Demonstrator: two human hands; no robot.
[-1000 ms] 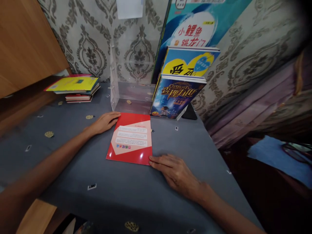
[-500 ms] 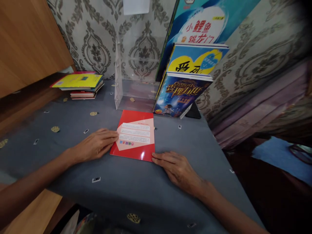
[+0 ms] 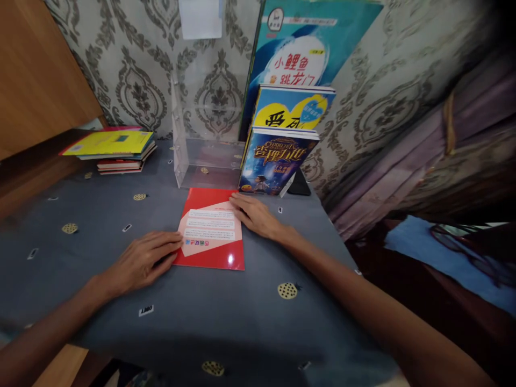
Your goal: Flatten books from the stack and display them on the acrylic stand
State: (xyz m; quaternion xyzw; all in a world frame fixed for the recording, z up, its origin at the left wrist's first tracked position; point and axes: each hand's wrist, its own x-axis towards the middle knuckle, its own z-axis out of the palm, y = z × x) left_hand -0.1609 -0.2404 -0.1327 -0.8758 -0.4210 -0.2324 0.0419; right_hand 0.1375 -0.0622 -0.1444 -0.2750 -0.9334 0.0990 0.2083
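Note:
A thin red book [image 3: 210, 257] lies flat on the cloth-covered table, a pale panel of printed text facing up and upside down to me. At its left edge rests my left hand [image 3: 139, 263], fingers stretched out and touching the cover. My right hand [image 3: 256, 216] reaches to the far right corner, its extended fingertips lying on the book. Neither hand is wrapped round anything. Just beyond the book stands a clear acrylic rack [image 3: 209, 161].
Upright in the rack's right side are a dark blue book [image 3: 276, 161], a blue-and-yellow book [image 3: 292, 110] and a tall teal book [image 3: 322, 40]. A pile of books [image 3: 116, 144] lies at the back left. Behind the rack is a black object [image 3: 299, 184]. Glasses [image 3: 463, 242] lie on blue cloth at right.
My right hand has moved from the book's near right corner up to its far right corner. My left hand stays at the left edge. The view has shifted to the right.

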